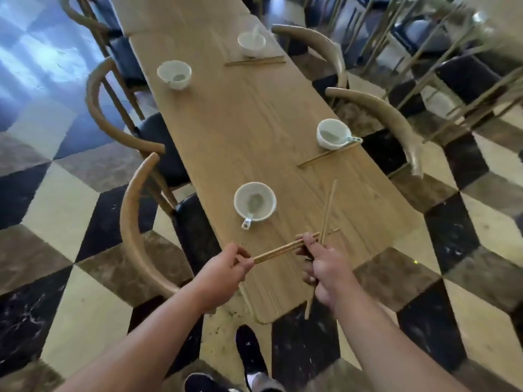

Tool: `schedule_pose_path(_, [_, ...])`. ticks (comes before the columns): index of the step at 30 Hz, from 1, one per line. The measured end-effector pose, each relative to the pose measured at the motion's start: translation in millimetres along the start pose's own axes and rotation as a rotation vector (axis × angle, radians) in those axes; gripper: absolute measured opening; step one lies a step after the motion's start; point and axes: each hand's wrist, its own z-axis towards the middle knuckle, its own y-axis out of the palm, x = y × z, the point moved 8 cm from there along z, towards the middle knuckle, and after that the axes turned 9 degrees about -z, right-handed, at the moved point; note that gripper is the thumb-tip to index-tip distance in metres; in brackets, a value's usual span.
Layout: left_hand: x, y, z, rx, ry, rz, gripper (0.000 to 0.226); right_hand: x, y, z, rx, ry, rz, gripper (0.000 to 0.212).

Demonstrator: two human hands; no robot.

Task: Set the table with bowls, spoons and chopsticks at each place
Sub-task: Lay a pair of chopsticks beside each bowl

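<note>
The left hand [236, 263] is pinching the near end of a pair of chopsticks [278, 251] above the counter [254, 131]. Just beyond it, the nearest bowl [254, 201] is sitting with a spoon [247, 222] poking out. The right hand [322, 267] is gripping that pair's far end, while also clutching other chopsticks [328, 210] pointing up and away.

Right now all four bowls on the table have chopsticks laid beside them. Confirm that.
Not all four. The head view shows chopsticks by only the two right-side bowls. The near-left bowl and far-left bowl have none; one pair is held between both hands.
</note>
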Motion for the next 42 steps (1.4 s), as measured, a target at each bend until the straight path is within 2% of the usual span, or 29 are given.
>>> schedule_pose_path(3, [-4.9,10.3,11.8,-0.033,0.000,0.041,0.010,19.8,2.9,6.3,-0.009,0.033,0.014,0.024])
schedule_pose_path(9, [-31.9,-15.3,49.4,0.083,-0.087,0.223,0.024,31.1,19.8,56.7,-0.037,0.060,-0.023,0.025])
schedule_pose_path(12, [-42.6,-26.9,68.7,0.204,-0.126,0.129,0.024,29.0,32.5,83.8,0.001,0.087,-0.083,0.017])
schedule_pose_path(15, [-50.5,-27.6,87.4,0.266,-0.167,0.023,0.020,29.6,37.5,109.0,0.066,0.108,-0.179,0.019])
schedule_pose_path(18, [-53.0,-29.1,102.7,0.301,-0.182,0.033,0.019,24.8,39.4,123.5,0.086,0.119,-0.313,0.020])
schedule_pose_path(26, [-38.5,-24.5,118.7,0.234,-0.183,0.321,0.023,0.2,36.8,134.4,0.091,0.081,-0.607,0.040])
schedule_pose_path(30, [-26.5,-25.4,119.6,0.207,-0.152,0.486,0.025,0.7,35.9,136.0,0.100,0.086,-0.666,0.038])
schedule_pose_path(33, [-21.6,-27.4,121.6,0.182,-0.143,0.534,0.027,-2.5,28.9,129.3,0.115,0.086,-0.632,0.035])
schedule_pose_path(37, [-21.2,-34.0,122.7,0.129,-0.142,0.508,0.030,-10.4,8.2,111.4,0.156,0.047,-0.454,0.040])
schedule_pose_path(40, [-21.5,-53.0,116.4,0.131,-0.117,0.468,0.025,-29.1,0.5,93.0,0.146,0.018,-0.219,0.029])
schedule_pose_path(42, [-12.9,-80.2,106.9,0.196,-0.055,0.425,0.020,-49.6,16.2,74.3,0.059,0.030,0.035,0.023])
